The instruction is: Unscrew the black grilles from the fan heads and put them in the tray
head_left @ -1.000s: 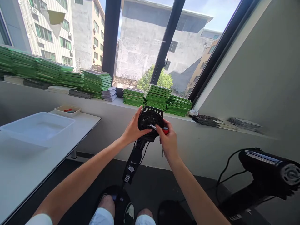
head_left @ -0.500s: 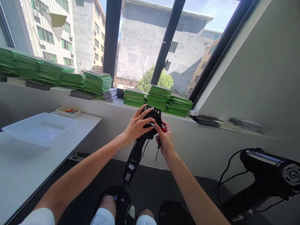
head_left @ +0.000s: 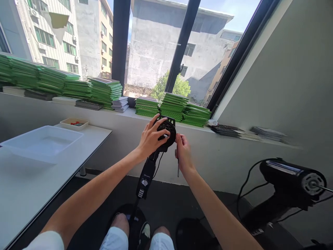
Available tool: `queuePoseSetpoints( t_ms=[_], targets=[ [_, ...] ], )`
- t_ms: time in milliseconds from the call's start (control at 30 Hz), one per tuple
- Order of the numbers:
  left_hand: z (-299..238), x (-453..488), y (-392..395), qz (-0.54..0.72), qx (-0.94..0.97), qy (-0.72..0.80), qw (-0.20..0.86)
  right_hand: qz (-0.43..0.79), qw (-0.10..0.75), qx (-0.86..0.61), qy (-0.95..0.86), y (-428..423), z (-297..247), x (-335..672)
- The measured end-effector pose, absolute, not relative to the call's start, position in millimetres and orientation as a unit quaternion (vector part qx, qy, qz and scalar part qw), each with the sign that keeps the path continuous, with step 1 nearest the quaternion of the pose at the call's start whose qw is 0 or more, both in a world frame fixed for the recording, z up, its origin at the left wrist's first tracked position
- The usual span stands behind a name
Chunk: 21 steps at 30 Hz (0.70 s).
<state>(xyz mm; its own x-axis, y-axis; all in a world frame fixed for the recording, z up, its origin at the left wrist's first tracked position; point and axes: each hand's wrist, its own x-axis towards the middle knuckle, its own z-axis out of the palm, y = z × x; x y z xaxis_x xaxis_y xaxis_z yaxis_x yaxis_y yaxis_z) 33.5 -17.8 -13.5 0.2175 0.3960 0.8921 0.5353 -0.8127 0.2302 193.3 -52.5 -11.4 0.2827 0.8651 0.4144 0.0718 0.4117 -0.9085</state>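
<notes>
A black pedestal fan without blades stands before me, its round motor head (head_left: pixel 169 136) at window-sill height and its control column (head_left: pixel 145 182) leaning below. My left hand (head_left: pixel 152 137) grips the head from the left, fingers bent over its front around a small silver shaft. Just right of the head, my right hand (head_left: pixel 184 151) is closed on a screwdriver (head_left: pixel 178 170). The metal blade of the tool points down below the palm, and the fingers cover its handle. Thumb and forefinger are pinched close to the head's right rim; whether they touch it I cannot tell.
Stacks of green books (head_left: pixel 173 107) line the window sill. At left, a white table (head_left: pixel 23 194) carries a translucent tub (head_left: pixel 47 142) and a small cream tray (head_left: pixel 74 124) with red bits. Another bladeless black fan (head_left: pixel 291 180) with cables stands at right.
My right hand has moved off the front of the motor head to its right side, and the screwdriver has turned to hang straighter down. My left hand keeps its hold.
</notes>
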Motion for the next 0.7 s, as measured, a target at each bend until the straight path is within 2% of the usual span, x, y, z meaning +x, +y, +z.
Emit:
queuePoseSetpoints(
  t_ms=[167,367,700],
  targets=[
    [-16,35,-16,-0.555,-0.776,-0.294,0.067,0.215,0.762,-0.328,-0.516,-83,30,201],
    [-16,36,-16,-0.554,-0.775,-0.297,0.072,0.225,0.734,-0.114,-0.63,-105,77,181],
    [-15,33,-15,-0.551,-0.777,-0.293,0.087,0.251,0.73,-0.101,-0.627,-89,82,164]
  ],
)
